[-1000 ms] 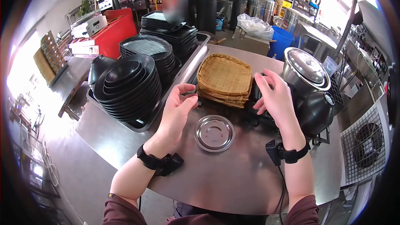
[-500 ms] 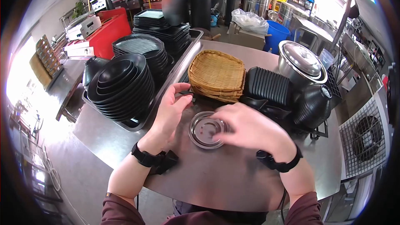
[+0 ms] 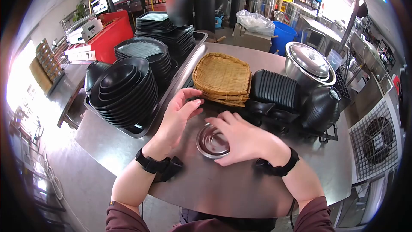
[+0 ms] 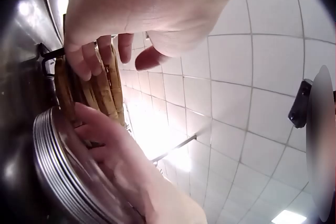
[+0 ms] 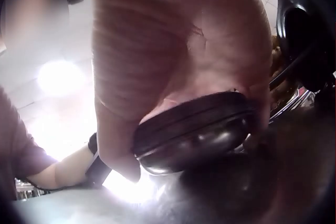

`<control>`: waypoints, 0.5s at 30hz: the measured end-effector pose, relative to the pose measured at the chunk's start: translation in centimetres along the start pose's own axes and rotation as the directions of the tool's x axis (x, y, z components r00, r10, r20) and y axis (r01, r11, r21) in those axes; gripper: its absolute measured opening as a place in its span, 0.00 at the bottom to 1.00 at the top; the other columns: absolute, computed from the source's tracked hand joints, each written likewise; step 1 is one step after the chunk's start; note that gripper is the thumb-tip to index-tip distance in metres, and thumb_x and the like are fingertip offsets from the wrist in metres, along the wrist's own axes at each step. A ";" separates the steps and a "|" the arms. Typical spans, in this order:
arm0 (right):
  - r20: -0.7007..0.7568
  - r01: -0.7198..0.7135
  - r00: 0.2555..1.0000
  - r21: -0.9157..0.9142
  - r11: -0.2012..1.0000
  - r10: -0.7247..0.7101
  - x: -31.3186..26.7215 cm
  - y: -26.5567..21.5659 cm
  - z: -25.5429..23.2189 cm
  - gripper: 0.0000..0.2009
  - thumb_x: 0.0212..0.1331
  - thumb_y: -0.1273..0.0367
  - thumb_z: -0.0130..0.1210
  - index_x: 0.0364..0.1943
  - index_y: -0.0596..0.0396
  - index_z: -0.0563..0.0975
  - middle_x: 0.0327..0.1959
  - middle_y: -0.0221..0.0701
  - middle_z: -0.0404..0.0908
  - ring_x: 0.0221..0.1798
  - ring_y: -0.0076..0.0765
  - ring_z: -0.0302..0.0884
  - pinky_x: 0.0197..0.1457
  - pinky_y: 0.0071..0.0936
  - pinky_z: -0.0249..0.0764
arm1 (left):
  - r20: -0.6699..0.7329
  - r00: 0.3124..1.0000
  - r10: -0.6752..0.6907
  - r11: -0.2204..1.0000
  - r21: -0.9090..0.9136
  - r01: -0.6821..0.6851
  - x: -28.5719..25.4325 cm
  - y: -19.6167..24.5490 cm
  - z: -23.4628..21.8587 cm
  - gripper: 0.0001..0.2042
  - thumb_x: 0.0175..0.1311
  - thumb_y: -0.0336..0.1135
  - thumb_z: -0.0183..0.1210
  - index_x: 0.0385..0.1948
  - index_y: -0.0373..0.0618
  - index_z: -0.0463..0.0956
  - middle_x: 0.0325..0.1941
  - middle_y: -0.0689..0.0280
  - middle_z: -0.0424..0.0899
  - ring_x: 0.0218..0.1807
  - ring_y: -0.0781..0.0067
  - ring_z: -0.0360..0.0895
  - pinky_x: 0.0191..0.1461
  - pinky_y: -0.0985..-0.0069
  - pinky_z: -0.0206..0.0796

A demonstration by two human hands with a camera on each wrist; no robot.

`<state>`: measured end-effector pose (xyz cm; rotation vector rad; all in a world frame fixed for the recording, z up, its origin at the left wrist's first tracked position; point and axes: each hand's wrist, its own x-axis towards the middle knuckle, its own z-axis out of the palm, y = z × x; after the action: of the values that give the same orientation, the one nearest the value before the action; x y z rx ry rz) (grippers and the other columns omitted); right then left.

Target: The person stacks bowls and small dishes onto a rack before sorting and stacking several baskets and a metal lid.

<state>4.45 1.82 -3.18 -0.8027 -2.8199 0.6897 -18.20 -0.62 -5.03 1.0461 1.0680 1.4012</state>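
A short stack of round, shallow steel dishes [image 3: 210,142] is at the middle of the steel table; its several rims [image 4: 50,155] show in the left wrist view. My right hand [image 3: 249,139] spans the stack from the right, thumb on the near side and fingers over the far side, gripping its edge. From the right wrist, the dishes' shiny underside [image 5: 199,148] shows between thumb and fingers. Loosely curled and holding nothing, my left hand [image 3: 177,114] hovers left of the dishes. Its fingertips overlap the edge of the stacked wicker baskets [image 3: 222,77] in the left wrist view.
Left of the hands, a metal tray [image 3: 150,131] carries stacked black bowls [image 3: 124,94] and black plates [image 3: 180,41]. To the right are a row of black dishes [image 3: 274,89], more stacked black bowls [image 3: 322,109] and a lidded steel pot [image 3: 311,64].
My right hand has come from beside the baskets down and left to the steel dishes, and now grips them. The left hand has stayed nearly in place.
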 end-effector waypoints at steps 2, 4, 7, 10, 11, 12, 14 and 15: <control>-0.062 0.066 0.997 0.207 0.976 -0.054 0.2 1.0 -0.6 0.52 0.45 0.53 0.76 0.75 0.58 0.62 0.64 0.50 0.69 0.69 0.55 0.70 0.73 0.43 0.70 | 0.032 0.999 0.021 0.999 -0.045 -0.020 -0.1 0.0 -0.1 0.14 0.75 0.32 0.56 0.59 0.43 0.73 0.64 0.63 0.75 0.64 0.69 0.75 0.69 0.64 0.69; -0.167 0.124 0.984 0.355 0.927 -0.067 0.3 1.4 -0.8 0.51 0.47 0.53 0.76 0.75 0.58 0.62 0.65 0.49 0.69 0.69 0.52 0.70 0.73 0.43 0.70 | 0.159 0.983 0.093 0.978 -0.199 -0.060 -0.3 0.1 -0.2 0.23 0.75 0.43 0.60 0.65 0.45 0.69 0.70 0.60 0.72 0.70 0.64 0.72 0.72 0.61 0.67; -0.244 0.184 0.969 0.657 0.731 -0.025 0.6 0.4 -1.5 0.51 0.53 0.50 0.75 0.76 0.60 0.60 0.67 0.45 0.69 0.68 0.43 0.71 0.73 0.38 0.68 | 0.309 0.911 0.272 0.931 -0.323 -0.168 -0.7 0.2 0.4 0.39 0.67 0.56 0.68 0.74 0.48 0.61 0.76 0.57 0.67 0.75 0.59 0.67 0.76 0.57 0.63; -0.152 0.055 0.957 0.931 0.360 0.248 0.6 -0.7 -1.3 0.57 0.59 0.45 0.72 0.80 0.62 0.47 0.65 0.45 0.68 0.67 0.43 0.73 0.71 0.33 0.69 | 0.421 0.863 0.280 0.953 -0.016 -0.302 -1.1 0.2 0.9 0.70 0.39 0.46 0.88 0.82 0.54 0.38 0.84 0.56 0.50 0.81 0.56 0.58 0.81 0.53 0.58; -0.156 0.059 0.955 0.933 0.356 0.251 0.7 -1.0 -1.0 0.57 0.59 0.45 0.72 0.80 0.62 0.47 0.65 0.45 0.68 0.67 0.43 0.73 0.71 0.33 0.69 | 0.458 0.834 0.307 0.897 0.155 -0.415 -1.1 -0.3 1.0 0.74 0.37 0.40 0.89 0.83 0.55 0.32 0.85 0.56 0.47 0.82 0.56 0.56 0.81 0.52 0.58; -0.174 0.062 0.946 0.926 0.373 0.274 0.7 -1.5 -0.5 0.59 0.59 0.46 0.72 0.79 0.64 0.43 0.65 0.47 0.68 0.67 0.44 0.73 0.71 0.34 0.70 | 0.477 0.814 0.331 0.853 0.216 -0.474 -1.2 -0.4 1.1 0.75 0.38 0.38 0.88 0.82 0.55 0.28 0.85 0.53 0.44 0.81 0.55 0.57 0.81 0.50 0.57; -0.182 0.031 0.941 0.885 0.464 0.285 0.6 -2.7 -0.2 0.63 0.59 0.45 0.72 0.78 0.70 0.36 0.65 0.51 0.66 0.68 0.47 0.74 0.70 0.36 0.72 | 0.440 0.826 0.353 0.862 0.192 -0.470 -1.5 -1.6 1.5 0.76 0.40 0.36 0.87 0.80 0.57 0.23 0.82 0.50 0.45 0.78 0.52 0.62 0.77 0.48 0.63; -0.217 0.038 0.927 0.865 0.500 0.305 0.5 -3.5 0.5 0.58 0.64 0.45 0.68 0.78 0.67 0.39 0.67 0.49 0.64 0.63 0.39 0.74 0.64 0.34 0.75 | 0.452 0.823 0.344 0.861 0.198 -0.468 -1.7 -1.7 1.9 0.76 0.40 0.36 0.87 0.80 0.57 0.23 0.82 0.50 0.45 0.78 0.52 0.62 0.77 0.48 0.63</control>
<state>2.28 -0.75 -1.98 -0.8026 -1.6943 1.6057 -15.86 -2.10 -6.39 1.7951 0.7831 1.2855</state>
